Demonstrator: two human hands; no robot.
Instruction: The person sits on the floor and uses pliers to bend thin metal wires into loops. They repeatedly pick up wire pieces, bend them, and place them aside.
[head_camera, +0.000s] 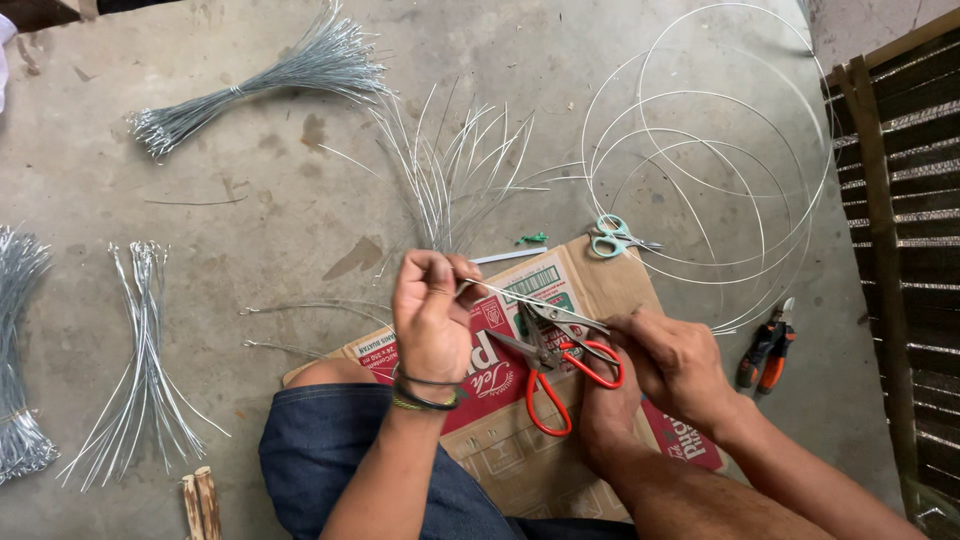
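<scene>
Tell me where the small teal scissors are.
The small teal scissors lie on the concrete floor, upper right of centre, at the cardboard sheet's top corner, beside the wire hoops.

Scissors (612, 237) lie on cardboard (610, 285) (pliers (765, 352) rightward).

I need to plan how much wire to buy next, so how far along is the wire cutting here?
Done: cut lengths lie in a tied bundle and a loose bundle on the concrete floor. In hand: the left hand pinches a thin wire while the right hand works the orange-handled snips over the cardboard. Left: a large wire coil is uncut.
</scene>
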